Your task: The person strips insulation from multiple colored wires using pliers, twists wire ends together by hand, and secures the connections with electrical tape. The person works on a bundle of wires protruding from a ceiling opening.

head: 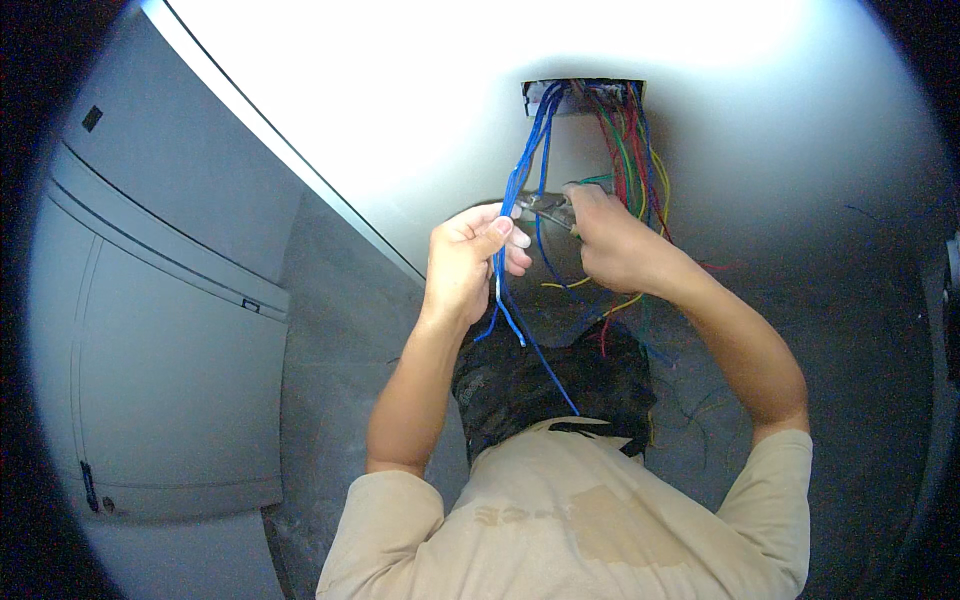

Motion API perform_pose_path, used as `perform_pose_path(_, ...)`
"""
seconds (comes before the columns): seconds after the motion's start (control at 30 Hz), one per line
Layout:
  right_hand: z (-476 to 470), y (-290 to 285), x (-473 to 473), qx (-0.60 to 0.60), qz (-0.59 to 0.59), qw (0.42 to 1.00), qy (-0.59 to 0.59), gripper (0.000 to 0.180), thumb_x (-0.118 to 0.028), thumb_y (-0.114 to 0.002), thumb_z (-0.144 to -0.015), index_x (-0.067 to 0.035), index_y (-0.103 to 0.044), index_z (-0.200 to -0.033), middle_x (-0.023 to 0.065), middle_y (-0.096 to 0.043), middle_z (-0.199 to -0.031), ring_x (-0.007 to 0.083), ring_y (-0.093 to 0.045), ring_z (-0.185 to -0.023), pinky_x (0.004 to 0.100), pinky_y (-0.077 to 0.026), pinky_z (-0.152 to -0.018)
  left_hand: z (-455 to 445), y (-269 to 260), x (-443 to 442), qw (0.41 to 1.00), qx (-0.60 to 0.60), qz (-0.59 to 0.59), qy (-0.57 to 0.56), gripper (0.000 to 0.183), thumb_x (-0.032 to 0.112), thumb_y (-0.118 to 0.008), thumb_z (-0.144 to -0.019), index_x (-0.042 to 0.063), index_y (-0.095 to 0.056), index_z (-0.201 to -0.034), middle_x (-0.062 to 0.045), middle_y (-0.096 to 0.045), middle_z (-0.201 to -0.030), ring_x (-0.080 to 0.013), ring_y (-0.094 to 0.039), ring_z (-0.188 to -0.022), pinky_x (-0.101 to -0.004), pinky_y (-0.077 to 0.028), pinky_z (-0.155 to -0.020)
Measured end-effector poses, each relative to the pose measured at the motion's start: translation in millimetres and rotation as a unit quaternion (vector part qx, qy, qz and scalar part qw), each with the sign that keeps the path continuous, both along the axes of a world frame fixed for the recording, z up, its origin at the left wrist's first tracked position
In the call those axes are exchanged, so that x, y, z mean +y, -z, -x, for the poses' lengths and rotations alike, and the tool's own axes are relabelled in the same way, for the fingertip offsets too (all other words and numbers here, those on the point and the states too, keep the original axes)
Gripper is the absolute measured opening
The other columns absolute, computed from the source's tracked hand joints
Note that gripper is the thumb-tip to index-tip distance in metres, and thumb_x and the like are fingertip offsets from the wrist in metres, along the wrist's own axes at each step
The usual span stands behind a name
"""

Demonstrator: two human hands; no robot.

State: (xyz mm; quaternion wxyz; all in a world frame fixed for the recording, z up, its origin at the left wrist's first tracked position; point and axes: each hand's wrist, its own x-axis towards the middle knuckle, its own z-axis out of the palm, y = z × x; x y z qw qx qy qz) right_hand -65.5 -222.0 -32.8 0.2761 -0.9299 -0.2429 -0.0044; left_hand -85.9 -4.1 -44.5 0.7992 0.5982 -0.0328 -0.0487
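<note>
Several blue insulated wires (531,150) come out of a rectangular wall opening (585,97) and hang down in a bundle. My left hand (474,255) pinches that bundle between thumb and fingers, with the loose ends dangling below. In my right hand (611,232) is a pair of metal pliers (551,208), gripped by the handles. The jaws sit right beside the blue bundle at my left fingertips; whether they bite on a wire I cannot tell. Red, green and yellow wires (634,150) hang from the opening's right side, behind my right hand.
The brightly lit white wall (375,97) surrounds the opening. At the left stands a panelled door (180,390) with a dark handle (88,486). Thin wire pieces (697,412) lie on the grey floor (847,420) at the right.
</note>
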Motion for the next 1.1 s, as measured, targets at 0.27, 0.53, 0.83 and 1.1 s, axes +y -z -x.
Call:
perform_pose_path(0.27,-10,28,8,0.053,-0.036,0.997,-0.043,0.069,0.004,-0.051,-0.086,0.016,-0.028,-0.149,0.0399,-0.041,-0.143,0.0559,-0.041,-0.136,0.0529,-0.036,-0.116,-3,22,4,0.999,0.001,-0.052,-0.007,0.021,0.007,-0.068,-0.097,-0.008,-0.068,-0.112,-0.013,-0.073,-0.089,-0.0183,-0.070,-0.069,-0.0300,-0.058,-0.063)
perform_pose_path(0.53,-17,26,7,0.039,-0.048,0.993,-0.097,0.067,0.005,-0.053,-0.085,0.013,-0.032,-0.148,0.0357,-0.045,-0.137,0.0529,-0.046,-0.130,0.0525,-0.038,-0.113,-3,33,1,0.991,-0.088,-0.092,-0.040,0.022,0.002,-0.063,-0.099,-0.009,-0.068,-0.117,-0.010,-0.072,-0.088,-0.0135,-0.065,-0.067,-0.0262,-0.053,-0.063)
perform_pose_path(0.83,-9,26,1,-0.091,0.045,0.993,-0.068,0.043,-0.013,-0.070,-0.090,0.005,-0.053,-0.125,0.0250,-0.060,-0.116,0.0437,-0.054,-0.119,0.0498,-0.044,-0.102,10,32,-4,0.958,-0.157,-0.220,-0.091,0.021,0.004,-0.062,-0.100,-0.006,-0.070,-0.116,-0.008,-0.071,-0.085,-0.0100,-0.063,-0.066,-0.0230,-0.050,-0.061)
perform_pose_path(1.1,-15,30,0,-0.035,0.010,0.996,-0.087,0.033,-0.015,-0.069,-0.093,0.004,-0.053,-0.114,0.0272,-0.063,-0.110,0.0441,-0.063,-0.108,0.0501,-0.049,-0.095,1,40,-3,0.903,-0.258,-0.323,-0.115,0.017,0.002,-0.063,-0.100,-0.007,-0.071,-0.111,-0.007,-0.071,-0.086,-0.0103,-0.063,-0.069,-0.0238,-0.051,-0.062)
